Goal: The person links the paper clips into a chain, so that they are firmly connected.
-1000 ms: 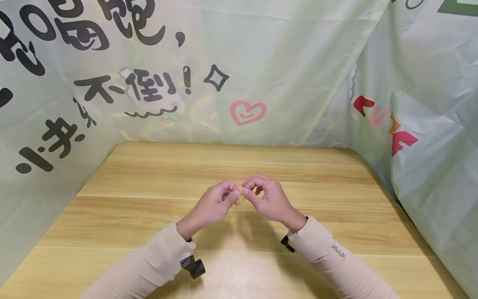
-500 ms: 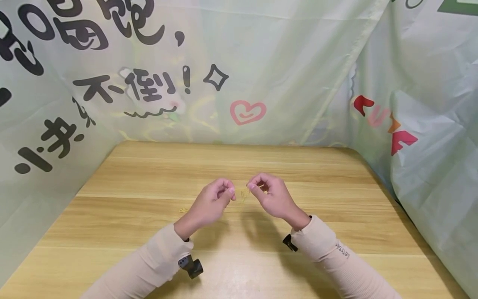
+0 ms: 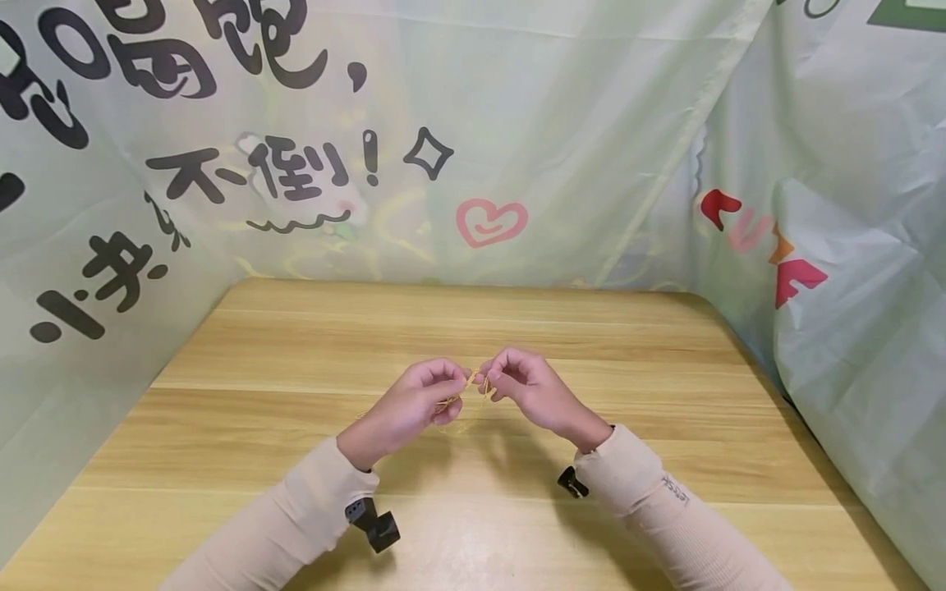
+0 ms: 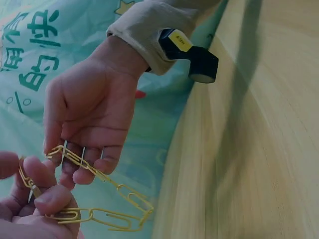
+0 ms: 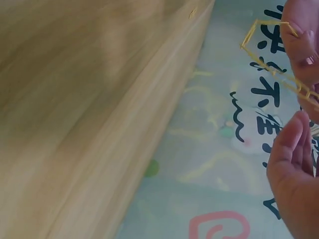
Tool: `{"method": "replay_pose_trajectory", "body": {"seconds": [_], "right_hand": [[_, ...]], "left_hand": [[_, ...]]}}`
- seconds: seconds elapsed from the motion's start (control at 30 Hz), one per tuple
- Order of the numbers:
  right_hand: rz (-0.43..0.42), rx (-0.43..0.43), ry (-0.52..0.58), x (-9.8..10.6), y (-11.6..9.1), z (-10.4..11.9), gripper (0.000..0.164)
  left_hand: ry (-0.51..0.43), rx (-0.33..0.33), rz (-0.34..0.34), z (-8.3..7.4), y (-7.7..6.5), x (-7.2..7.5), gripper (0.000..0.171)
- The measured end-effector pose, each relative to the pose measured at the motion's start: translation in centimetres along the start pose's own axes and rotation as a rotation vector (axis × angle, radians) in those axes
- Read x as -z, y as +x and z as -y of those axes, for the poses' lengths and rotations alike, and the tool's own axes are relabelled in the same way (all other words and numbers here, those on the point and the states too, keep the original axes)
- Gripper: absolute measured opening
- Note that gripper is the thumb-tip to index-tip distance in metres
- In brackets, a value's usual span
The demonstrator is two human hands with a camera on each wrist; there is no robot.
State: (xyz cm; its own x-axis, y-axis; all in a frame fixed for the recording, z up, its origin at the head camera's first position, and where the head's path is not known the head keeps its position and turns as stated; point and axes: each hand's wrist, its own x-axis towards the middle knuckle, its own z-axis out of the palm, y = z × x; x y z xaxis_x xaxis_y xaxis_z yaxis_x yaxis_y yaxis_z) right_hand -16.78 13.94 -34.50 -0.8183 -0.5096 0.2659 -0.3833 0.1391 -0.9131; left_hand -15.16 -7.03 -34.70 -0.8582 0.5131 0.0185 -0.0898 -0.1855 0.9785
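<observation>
A chain of yellow paper clips [image 4: 127,199] hangs in a loop between my two hands, above the table. My left hand [image 3: 409,405] pinches one part of it between thumb and fingers. Close by, my right hand [image 3: 534,392] holds another part at its fingertips. In the left wrist view, the chain runs across the curled fingers of the right hand [image 4: 92,107] and back to the left hand [image 4: 42,204]. The right wrist view shows the dangling chain [image 5: 271,69] beside the left hand [image 5: 301,45]. The exact joint between the fingertips is partly hidden.
One loose yellow paper clip [image 5: 192,13] lies on the wooden table [image 3: 473,509], mostly hidden behind the left hand in the head view. Printed cloth curtains [image 3: 591,148] stand at the back and both sides. Each wrist wears a small black camera [image 3: 373,525].
My hands drew slightly apart half a second ago and have come together again. The chain now shows more clearly, gathered at the left fingers and looping below.
</observation>
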Motion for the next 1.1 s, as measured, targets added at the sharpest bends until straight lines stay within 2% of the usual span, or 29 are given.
{"method": "replay_pose_trajectory", "body": {"seconds": [0.1,0.4,0.57,0.63,0.77,0.9,1.1], "right_hand": [[0.013,-0.005,0.009,-0.06,0.0,0.03,0.016],[0.026,0.045,0.036,0.16,-0.13,0.43,0.013],[0.038,0.064,0.041,0.1,-0.17,0.62,0.012],[0.025,0.076,0.032,0.07,-0.18,0.59,0.012],[-0.02,0.114,-0.024,-0.04,-0.05,0.12,0.009],[-0.07,0.165,-0.13,-0.34,-0.06,-0.22,0.004],[-0.138,0.212,-0.226,-0.59,-0.17,-0.35,0.005]], "left_hand": [[0.048,-0.02,-0.005,0.02,0.0,-0.14,0.011],[0.224,-0.077,-0.1,0.58,0.44,-0.17,0.019],[0.245,-0.076,-0.134,0.61,0.54,-0.32,0.012],[0.258,-0.076,-0.143,0.56,0.53,-0.4,0.016],[0.305,-0.094,-0.15,0.6,0.49,-0.37,0.019],[0.333,-0.112,-0.16,0.63,0.49,-0.41,0.015],[0.376,-0.104,-0.197,0.52,0.28,-0.52,0.01]]}}
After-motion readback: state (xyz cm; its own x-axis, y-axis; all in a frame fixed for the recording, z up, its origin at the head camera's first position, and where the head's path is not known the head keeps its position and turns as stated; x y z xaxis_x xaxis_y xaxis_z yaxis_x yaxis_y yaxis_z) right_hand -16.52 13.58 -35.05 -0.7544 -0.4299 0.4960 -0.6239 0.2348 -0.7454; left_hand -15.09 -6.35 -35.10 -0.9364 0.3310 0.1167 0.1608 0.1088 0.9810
